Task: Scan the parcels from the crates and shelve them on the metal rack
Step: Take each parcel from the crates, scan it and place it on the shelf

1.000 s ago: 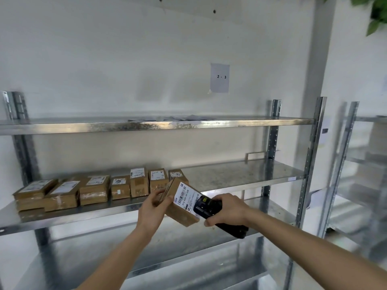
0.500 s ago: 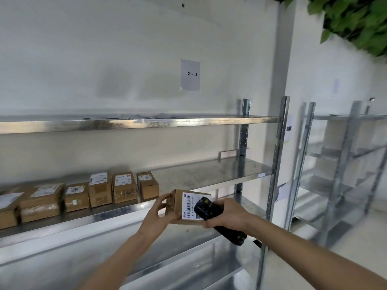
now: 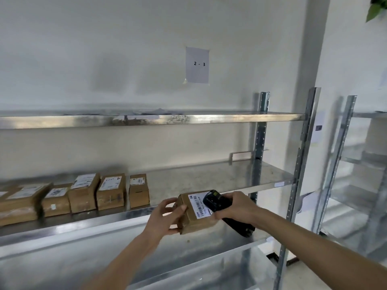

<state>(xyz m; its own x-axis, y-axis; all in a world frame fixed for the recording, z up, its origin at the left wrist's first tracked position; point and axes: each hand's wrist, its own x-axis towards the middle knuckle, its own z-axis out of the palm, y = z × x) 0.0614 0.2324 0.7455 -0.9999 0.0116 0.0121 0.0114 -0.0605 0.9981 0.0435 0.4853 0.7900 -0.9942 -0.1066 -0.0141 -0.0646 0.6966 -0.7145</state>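
Since half a second ago, the parcel [image 3: 195, 214] has tipped so its white label faces more upward, and the view has swung back left, bringing more of the shelved row into sight. Left hand [image 3: 167, 218] grips the parcel's left end; right hand [image 3: 236, 208] is wrapped round the black scanner [image 3: 219, 206], whose head sits over the label. Both are just in front of the middle shelf [image 3: 219, 178] of the rack. At least six boxes [image 3: 111, 191] already stand in a row on that shelf, left of the parcel. Scanning looks in progress; shelving this one remains. No crates are in view.
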